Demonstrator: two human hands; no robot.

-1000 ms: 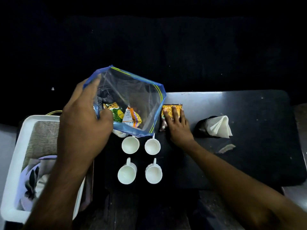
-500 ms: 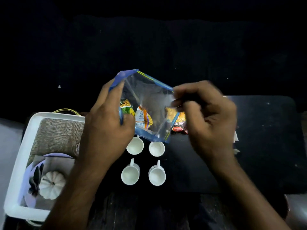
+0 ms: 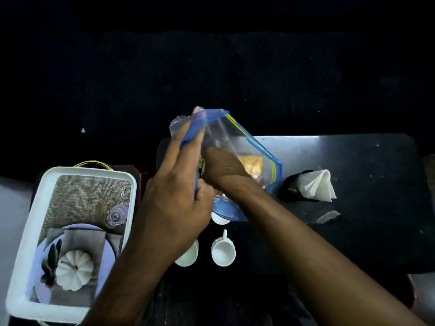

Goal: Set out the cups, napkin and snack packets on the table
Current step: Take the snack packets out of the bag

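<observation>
My left hand [image 3: 179, 198] grips the left edge of a clear zip bag [image 3: 235, 137] with a blue rim, holding it up over the dark table [image 3: 364, 231]. My right hand [image 3: 223, 168] reaches inside the bag, its fingers hidden. A yellow snack packet [image 3: 250, 162] shows through the plastic. White cups stand below the bag: one in full view [image 3: 223, 251], one half under my left wrist [image 3: 188, 255], one mostly under the bag [image 3: 220, 220]. A white folded napkin [image 3: 316, 185] sits in a black holder [image 3: 290, 187] to the right.
A white tray [image 3: 94, 170] with a printed place-setting picture inside lies at the left, off the table's edge. A small pale scrap [image 3: 328, 216] lies on the table near the napkin holder.
My right hand left the packet on the table, came up to the bag's mouth and is now inside the bag. My left hand with the bag moved right, covering more of the cups.
</observation>
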